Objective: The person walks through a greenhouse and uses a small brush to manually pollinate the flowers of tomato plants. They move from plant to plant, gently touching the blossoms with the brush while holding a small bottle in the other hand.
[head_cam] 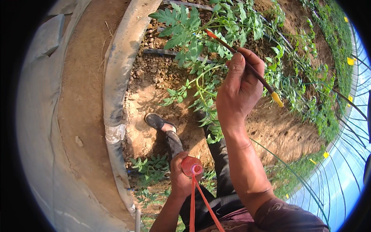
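Observation:
My right hand (242,78) grips a slender brush (256,74) with a dark handle. The brush has a red-orange tip (211,33) and a yellow cap-like piece (277,99) at the other end. That red tip reaches in among the leafy stems of a tomato plant (185,26), and I cannot tell whether it touches one. Lower down, my left hand (180,177) is wrapped around a red plastic bottle (189,165), its mouth uncovered and facing up. A red strap (192,203) runs from the bottle's neck towards my body.
Plant rows extend to the right, with yellow tags (350,61) near the greenhouse film (333,179). A green cord (289,171) crosses low right. To the left, a thick plastic-wrapped pipe (114,101) borders a dirt path (84,87). My shoe (156,121) stands on bare soil between plants.

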Tool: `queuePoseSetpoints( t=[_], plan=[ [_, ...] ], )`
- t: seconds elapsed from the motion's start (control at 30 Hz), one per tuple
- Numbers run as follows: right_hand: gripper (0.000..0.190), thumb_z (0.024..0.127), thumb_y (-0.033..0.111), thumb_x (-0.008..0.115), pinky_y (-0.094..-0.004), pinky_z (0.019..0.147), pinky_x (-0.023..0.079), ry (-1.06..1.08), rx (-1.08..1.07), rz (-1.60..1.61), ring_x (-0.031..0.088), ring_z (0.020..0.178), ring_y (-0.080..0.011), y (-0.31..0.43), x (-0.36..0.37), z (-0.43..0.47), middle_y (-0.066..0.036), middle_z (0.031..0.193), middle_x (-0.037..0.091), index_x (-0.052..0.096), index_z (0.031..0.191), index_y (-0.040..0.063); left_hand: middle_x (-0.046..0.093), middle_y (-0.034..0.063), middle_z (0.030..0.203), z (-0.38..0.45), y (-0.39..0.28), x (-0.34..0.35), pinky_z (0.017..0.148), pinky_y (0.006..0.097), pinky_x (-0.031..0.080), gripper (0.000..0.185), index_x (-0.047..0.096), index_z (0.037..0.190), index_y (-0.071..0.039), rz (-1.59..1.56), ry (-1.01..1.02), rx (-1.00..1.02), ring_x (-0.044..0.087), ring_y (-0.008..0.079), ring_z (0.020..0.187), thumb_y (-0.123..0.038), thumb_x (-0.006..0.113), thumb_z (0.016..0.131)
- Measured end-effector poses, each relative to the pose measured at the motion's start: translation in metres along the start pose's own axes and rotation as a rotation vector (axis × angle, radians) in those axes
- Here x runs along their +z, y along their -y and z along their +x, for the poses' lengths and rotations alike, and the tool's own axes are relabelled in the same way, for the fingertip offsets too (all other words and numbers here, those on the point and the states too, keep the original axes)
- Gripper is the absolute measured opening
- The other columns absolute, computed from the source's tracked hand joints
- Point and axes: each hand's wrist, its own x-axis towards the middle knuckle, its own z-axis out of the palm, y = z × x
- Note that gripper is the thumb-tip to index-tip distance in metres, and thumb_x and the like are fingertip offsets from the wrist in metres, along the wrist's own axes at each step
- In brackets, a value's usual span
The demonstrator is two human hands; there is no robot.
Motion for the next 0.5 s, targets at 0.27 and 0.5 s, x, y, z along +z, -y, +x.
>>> queuePoseSetpoints(
  t=[0.27, 0.5],
  plan=[
    [0.02, 0.116, 0.019, 0.066, -0.0239, 0.078, 0.052, 0.005, 0.054, -0.089, 0.065, 0.089, -0.0081, 0.002, 0.009, 0.005, -0.002, 0.098, 0.069, 0.067, 0.126, 0.002, 0.056, 0.021, 0.144, -0.002, -0.003, 0.002, 0.113, 0.0487, 0.052, 0.087, 0.054, 0.149, -0.003, 0.434, 0.071, 0.369, 0.061, 0.0397, 0.132, -0.027, 0.101, 0.08],
    [0.016, 0.116, 0.013, 0.063, -0.0227, 0.067, 0.043, -0.005, -0.009, -0.1, 0.051, 0.079, -0.0044, -0.003, 0.012, 0.01, 0.001, 0.091, 0.061, 0.064, 0.124, -0.001, 0.055, 0.0213, 0.147, 0.0, -0.012, 0.001, 0.112, 0.049, 0.053, 0.088, 0.053, 0.151, -0.004, 0.568, 0.067, 0.465, 0.061, 0.0407, 0.134, -0.026, 0.1, 0.08]
  ],
)
